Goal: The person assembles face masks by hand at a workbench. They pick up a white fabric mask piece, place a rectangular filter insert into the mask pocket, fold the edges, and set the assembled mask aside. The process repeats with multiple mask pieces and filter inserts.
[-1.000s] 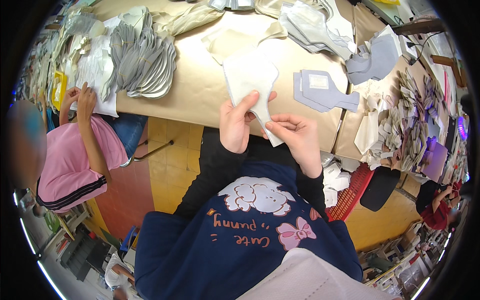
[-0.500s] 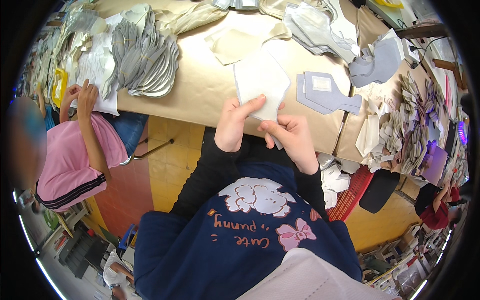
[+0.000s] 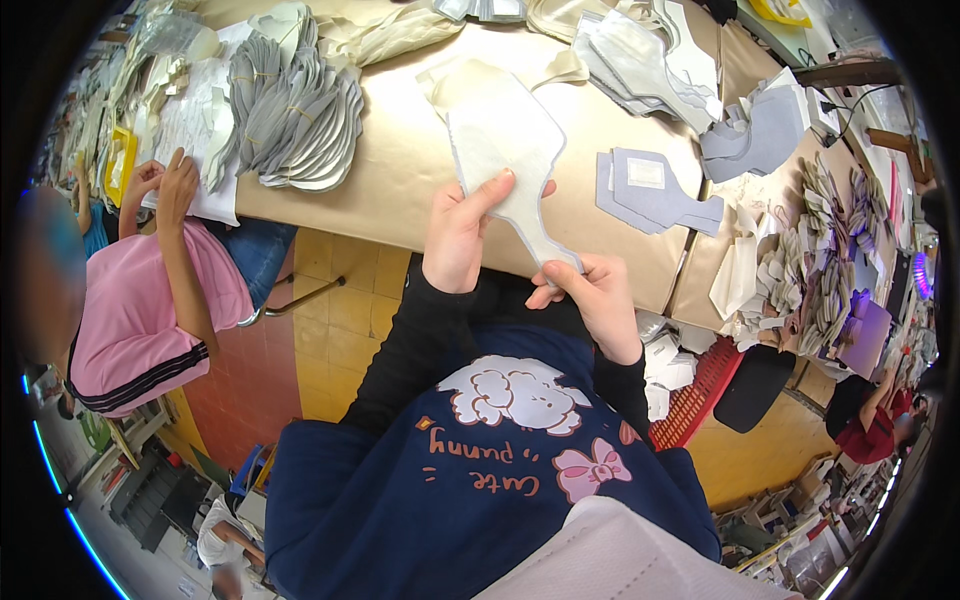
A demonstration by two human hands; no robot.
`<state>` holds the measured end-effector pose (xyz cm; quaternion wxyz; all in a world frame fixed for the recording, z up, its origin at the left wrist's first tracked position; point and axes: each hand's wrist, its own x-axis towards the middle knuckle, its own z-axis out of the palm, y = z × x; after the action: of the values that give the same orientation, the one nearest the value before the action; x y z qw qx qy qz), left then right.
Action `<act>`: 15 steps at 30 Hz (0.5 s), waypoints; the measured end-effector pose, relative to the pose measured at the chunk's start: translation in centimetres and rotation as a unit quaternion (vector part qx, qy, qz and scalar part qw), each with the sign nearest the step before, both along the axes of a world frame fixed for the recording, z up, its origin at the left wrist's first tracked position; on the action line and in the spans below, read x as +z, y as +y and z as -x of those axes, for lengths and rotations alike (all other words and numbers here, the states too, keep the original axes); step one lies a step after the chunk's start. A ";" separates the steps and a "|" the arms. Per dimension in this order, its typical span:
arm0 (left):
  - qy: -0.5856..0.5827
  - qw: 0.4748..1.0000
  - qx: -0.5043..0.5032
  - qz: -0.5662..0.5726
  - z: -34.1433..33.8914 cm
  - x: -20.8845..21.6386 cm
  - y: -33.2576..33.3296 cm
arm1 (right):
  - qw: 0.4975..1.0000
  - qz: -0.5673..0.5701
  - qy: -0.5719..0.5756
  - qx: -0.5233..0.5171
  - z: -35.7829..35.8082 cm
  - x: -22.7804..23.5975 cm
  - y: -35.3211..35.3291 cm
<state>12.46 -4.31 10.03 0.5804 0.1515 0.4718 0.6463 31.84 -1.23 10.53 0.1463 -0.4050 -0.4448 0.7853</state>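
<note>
Between my hands, over the table's near edge, is a cream cut material piece with grey edges, broad at the far end and narrowing toward me. My left hand pinches its middle along the left side, thumb on top. My right hand grips the narrow tail, thumb and fingers closed on its end. Behind the held piece lies a loose cream piece, partly covered by it. To the right, grey cut pieces of a similar shape lie stacked, a pale rectangle on the top one.
Bundled grey-and-white pieces lie at the left on the brown-covered table. Pale stacks sit at the back right, many small bundles at the far right. A red basket stands below. A co-worker in a pink top sits left.
My right hand has slid down and slightly right along the piece to its tail end, so more of the narrow part shows. The piece has shifted up and left.
</note>
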 end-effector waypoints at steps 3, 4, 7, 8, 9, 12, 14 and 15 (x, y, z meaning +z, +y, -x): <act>-0.002 1.000 0.004 -0.019 -0.3 -0.3 -0.1 | 0.999 -0.031 0.030 0.004 -1.2 -0.6 0.6; -0.008 0.999 0.011 -0.030 -0.4 -0.4 -0.1 | 0.998 -0.044 0.037 0.007 -1.6 -0.7 0.8; 0.015 1.000 -0.013 -0.010 -0.6 -0.7 -0.5 | 0.991 -0.065 0.079 -0.081 -1.9 -1.7 1.3; 0.024 0.999 -0.026 0.010 -0.6 -0.8 -0.6 | 0.986 -0.080 0.088 -0.120 -1.9 -1.9 1.4; 0.026 0.999 -0.029 0.014 -0.8 -0.9 -0.7 | 0.982 -0.087 0.094 -0.140 -1.7 -2.2 1.4; 0.019 0.999 -0.030 0.033 -1.2 -1.2 -0.7 | 0.983 -0.055 0.063 -0.165 -1.3 -2.5 1.5; 0.014 0.999 -0.025 0.034 -1.1 -1.3 -0.7 | 0.984 -0.060 0.045 -0.162 -1.2 -2.5 1.6; 0.005 0.999 -0.023 0.029 -1.1 -1.3 -0.8 | 0.984 -0.062 0.038 -0.164 -1.1 -2.4 1.7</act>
<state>13.56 -5.09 8.72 0.5968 0.1480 0.4897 0.6181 32.96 0.48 8.17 0.3150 -0.4321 -0.4143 0.7365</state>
